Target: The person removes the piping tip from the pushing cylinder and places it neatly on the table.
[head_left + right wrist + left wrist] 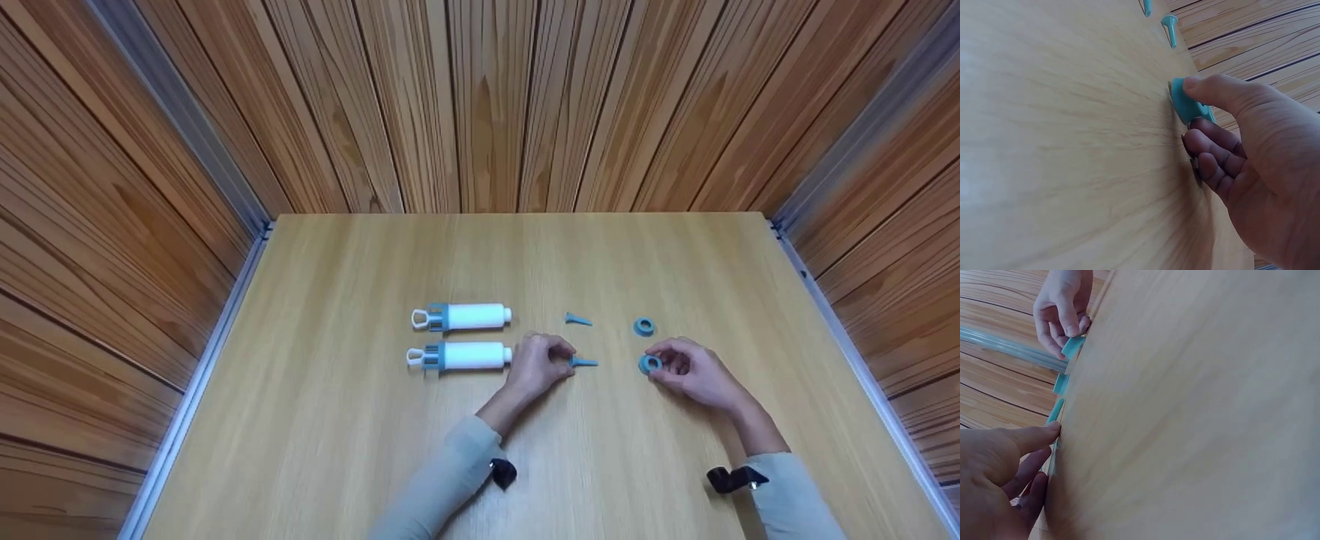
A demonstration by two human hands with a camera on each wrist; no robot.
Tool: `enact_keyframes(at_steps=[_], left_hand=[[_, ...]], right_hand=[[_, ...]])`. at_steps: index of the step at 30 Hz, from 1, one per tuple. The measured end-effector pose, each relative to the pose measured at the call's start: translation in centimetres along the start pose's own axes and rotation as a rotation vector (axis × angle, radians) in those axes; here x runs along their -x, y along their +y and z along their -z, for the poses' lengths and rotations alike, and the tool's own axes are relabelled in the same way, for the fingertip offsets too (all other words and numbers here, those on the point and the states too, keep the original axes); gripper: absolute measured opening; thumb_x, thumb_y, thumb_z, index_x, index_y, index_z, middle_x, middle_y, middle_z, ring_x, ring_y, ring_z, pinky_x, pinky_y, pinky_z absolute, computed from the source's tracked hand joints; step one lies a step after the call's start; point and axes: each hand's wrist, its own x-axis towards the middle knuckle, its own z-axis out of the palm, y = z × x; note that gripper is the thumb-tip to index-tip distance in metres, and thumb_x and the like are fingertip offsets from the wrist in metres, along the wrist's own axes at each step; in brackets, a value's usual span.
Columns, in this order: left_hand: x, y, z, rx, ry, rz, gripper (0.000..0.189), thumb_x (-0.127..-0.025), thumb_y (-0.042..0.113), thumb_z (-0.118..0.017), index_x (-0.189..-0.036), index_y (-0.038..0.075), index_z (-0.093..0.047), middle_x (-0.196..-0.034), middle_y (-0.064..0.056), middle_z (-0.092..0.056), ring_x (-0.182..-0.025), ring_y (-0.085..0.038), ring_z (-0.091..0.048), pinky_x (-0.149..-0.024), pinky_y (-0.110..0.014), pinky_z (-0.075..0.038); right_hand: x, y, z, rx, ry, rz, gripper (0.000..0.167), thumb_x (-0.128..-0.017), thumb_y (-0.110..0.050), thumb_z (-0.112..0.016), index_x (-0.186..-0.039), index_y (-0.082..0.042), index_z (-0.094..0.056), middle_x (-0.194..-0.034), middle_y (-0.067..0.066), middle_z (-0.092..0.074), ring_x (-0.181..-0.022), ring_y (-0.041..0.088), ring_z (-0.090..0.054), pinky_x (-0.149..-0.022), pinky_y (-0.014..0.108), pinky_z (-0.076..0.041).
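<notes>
Two white syringe-like tubes with blue ends lie side by side, the far tube (461, 317) and the near tube (459, 355). My left hand (564, 358) pinches the wide end of the near blue nozzle (585, 363), which lies on the table (375, 450); its tip (1055, 410) shows past my thumb (1044, 433). A second blue nozzle (578, 320) lies just beyond. My right hand (654, 360) pinches the near blue ring (649, 364) between thumb and fingers, on edge against the tabletop (1185, 104). Another blue ring (643, 326) lies flat behind it.
The wooden table is boxed in by wood-panelled walls (487, 105) at the back and both sides, with metal rails (225, 322) along the side edges. Bare tabletop spreads in front of and behind the parts.
</notes>
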Motion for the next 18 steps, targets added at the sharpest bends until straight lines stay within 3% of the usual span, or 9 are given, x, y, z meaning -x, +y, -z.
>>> enact_keyframes(at_steps=[18], left_hand=[[0.08, 0.17, 0.43, 0.058, -0.059, 0.031, 0.026, -0.09, 0.004, -0.092, -0.114, 0.011, -0.088, -0.112, -0.003, -0.088, -0.105, -0.014, -0.074, -0.1, -0.03, -0.055]], right_hand=[[0.08, -0.41, 0.35, -0.003, -0.014, -0.029, 0.035, -0.102, -0.015, -0.084, -0.134, -0.003, -0.076, -0.118, 0.017, -0.075, -0.089, 0.002, -0.059, -0.075, 0.02, -0.051]])
